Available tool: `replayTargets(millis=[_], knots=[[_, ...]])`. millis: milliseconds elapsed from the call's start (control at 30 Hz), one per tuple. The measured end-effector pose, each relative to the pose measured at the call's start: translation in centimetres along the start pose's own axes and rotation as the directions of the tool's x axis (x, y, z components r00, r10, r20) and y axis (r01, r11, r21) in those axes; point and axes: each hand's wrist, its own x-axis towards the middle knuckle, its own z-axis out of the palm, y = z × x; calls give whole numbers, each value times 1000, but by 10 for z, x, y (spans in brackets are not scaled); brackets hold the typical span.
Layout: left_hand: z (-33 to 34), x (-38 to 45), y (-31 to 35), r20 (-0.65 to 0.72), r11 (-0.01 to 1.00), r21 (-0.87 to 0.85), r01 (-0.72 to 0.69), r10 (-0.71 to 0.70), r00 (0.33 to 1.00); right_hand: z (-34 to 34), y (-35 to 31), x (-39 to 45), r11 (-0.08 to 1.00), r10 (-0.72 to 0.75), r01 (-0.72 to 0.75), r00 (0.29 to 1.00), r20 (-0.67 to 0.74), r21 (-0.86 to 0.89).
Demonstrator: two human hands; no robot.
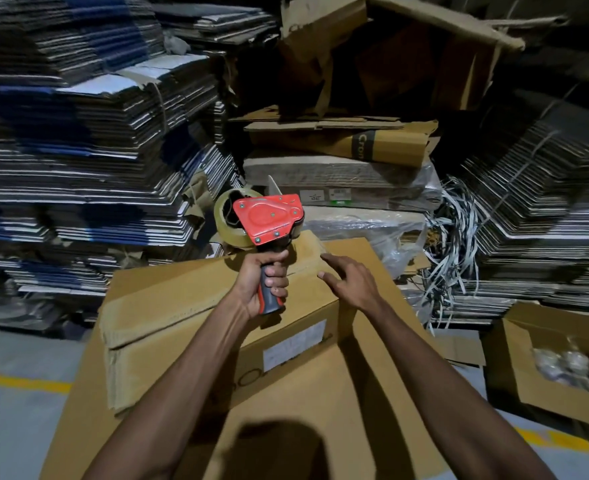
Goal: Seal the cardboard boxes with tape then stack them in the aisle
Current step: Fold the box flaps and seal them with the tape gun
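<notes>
So the left hand [265,282] has its fingers [277,280] wrapped tight round the grey and red handle of the tape dispenser [269,220]; the gun stands pretty much upright, long axis running from the handle near the person up to the red head, with the head tipped away and pointing toward the far stacks; the clear tape roll [229,220] sits on its left side. It hangs just above the far edge of the small cardboard box [217,323], whose long axis runs left to right with a slight skew; that box rests on top of a bigger box [321,410] under it. Right hand [350,282] is spread loose over the small box's top, gripping nothing; can't tell if it touches. There's a white label [295,344] on the box's near side, too blurred to read; below it dark print, maybe "nO". Behind, a flattened carton [366,143] shows "Cron". Off right, an open box [556,358] sits on the floor [16,410].
</notes>
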Motion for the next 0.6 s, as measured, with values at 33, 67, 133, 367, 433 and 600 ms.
replayTargets(millis=[33,67,133,367,433,600], knots=[[0,-1,0,-1,1000,12,3,-3,1000,2,0,5,999,-17,17,1000,5,-37],[-1,-1,-1,-1,1000,21,7,-7,1000,3,-2,9,996,-40,39,999,-18,-84],[-4,-3,0,-1,999,30,22,-22,1000,1,-18,13,997,-79,77,988,-131,-23],[-5,-5,4,74,998,-46,47,-44,996,-12,-92,28,689,-76,159,986,-147,707],[-7,-4,6,125,995,-78,58,-48,991,-15,-94,27,646,-29,190,974,-225,739],[-13,-5,12,126,995,-89,54,-43,991,-22,-75,21,550,71,174,965,-253,817]])
